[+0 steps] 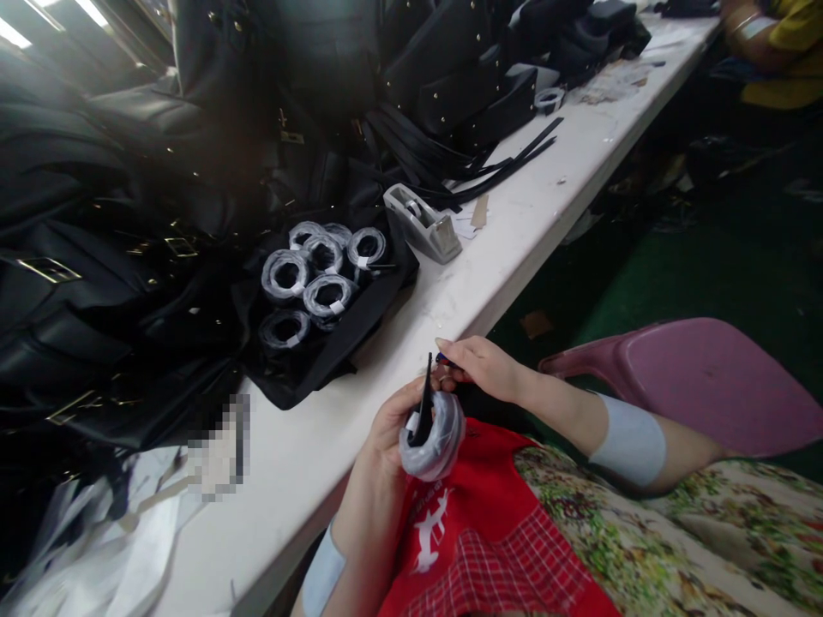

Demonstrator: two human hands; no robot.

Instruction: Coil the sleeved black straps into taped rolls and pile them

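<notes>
My left hand (pixel 390 426) is wrapped round a plastic-covered coil (pixel 434 441) of black strap, above my lap near the table's front edge. A loose black strap end sticks up out of the coil. Just right of it, my right hand (pixel 472 364) is closed with the thumb stretched out, on a small dark-blue item (pixel 445 360) too small to make out. Several similar wrapped coils (pixel 285 274) with white labels lie on black material (pixel 360 326) on the table. Behind them to the right stands a grey tape dispenser (pixel 424 224).
Black bags with metal buckles (pixel 77 283) are piled along the white table (pixel 309 480). Black straps (pixel 507 171) lie past the dispenser, and plastic and paper scraps (pixel 145 548) at the lower left. A pink chair (pixel 713 386) is at the right; a person's arm (pixel 759 43) shows far off.
</notes>
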